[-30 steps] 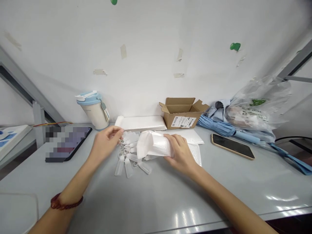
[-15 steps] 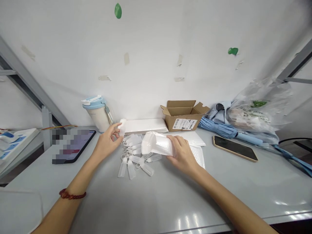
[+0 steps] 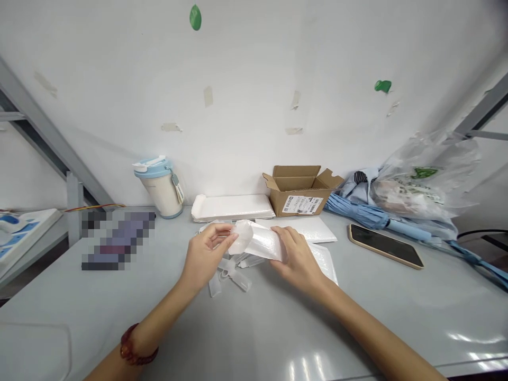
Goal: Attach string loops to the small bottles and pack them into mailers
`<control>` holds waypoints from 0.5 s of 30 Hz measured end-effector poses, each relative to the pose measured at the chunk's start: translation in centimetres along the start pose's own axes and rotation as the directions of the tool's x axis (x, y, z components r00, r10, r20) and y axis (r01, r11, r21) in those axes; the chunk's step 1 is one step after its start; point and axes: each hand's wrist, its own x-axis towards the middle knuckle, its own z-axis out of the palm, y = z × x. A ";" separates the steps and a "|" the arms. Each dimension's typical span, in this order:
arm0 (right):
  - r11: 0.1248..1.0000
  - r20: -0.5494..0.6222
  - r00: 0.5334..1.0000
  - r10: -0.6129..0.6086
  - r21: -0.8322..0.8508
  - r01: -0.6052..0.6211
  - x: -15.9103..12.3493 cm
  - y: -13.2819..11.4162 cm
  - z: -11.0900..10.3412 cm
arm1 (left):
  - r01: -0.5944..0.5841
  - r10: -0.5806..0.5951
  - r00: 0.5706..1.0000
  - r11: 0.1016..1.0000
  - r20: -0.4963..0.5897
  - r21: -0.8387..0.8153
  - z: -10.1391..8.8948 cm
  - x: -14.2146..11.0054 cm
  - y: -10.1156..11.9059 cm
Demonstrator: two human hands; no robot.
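My right hand (image 3: 297, 259) grips a small white bubble mailer (image 3: 265, 242) above the table, its open mouth facing left. At that mouth is my left hand (image 3: 208, 254), thumb and fingers pinched together; I cannot make out whether they hold the flap or a small piece. Beneath the hands lies a pile of translucent plastic tags (image 3: 240, 280) with loops, partly covered by the left hand and the mailer. More white bubble mailers (image 3: 323, 259) lie flat behind and below my right hand.
A stack of white mailers (image 3: 238, 205) lies along the wall beside an open cardboard box (image 3: 302, 203). To the left are a tumbler (image 3: 162, 193) and a blurred-out phone (image 3: 119, 241). A phone (image 3: 384, 246), a folded blue umbrella (image 3: 357, 210) and a plastic bag (image 3: 424, 182) are right.
My left hand has moved right and down, from beside the stack and tags to the mailer's mouth. The right hand keeps holding the mailer in nearly the same place.
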 end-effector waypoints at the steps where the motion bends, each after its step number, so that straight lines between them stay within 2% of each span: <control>1: 1.000 -0.003 1.000 -0.001 0.004 0.001 0.0 0.0 0.0 | -0.016 0.016 1.000 1.000 -0.014 0.026 0.1 -0.1 -0.2; 4: 1.000 -0.008 1.000 0.011 0.012 -0.011 0.0 -0.1 0.0 | -0.089 0.095 0.994 0.991 -0.055 0.099 0.3 -0.4 -0.3; 9: 1.000 -0.015 1.000 0.011 0.018 -0.011 0.0 -0.5 0.0 | -0.173 0.182 0.983 0.932 0.001 0.318 0.4 -0.7 0.5; 12: 0.999 -0.030 1.000 -0.003 0.033 0.004 -0.1 -0.7 -0.1 | -0.151 0.153 0.988 0.916 0.025 0.372 0.5 -1.0 0.8; 15: 0.999 -0.039 0.999 -0.025 0.041 0.027 -0.3 -1.0 -0.1 | -0.130 0.082 0.985 0.934 0.153 0.333 0.4 -1.3 0.7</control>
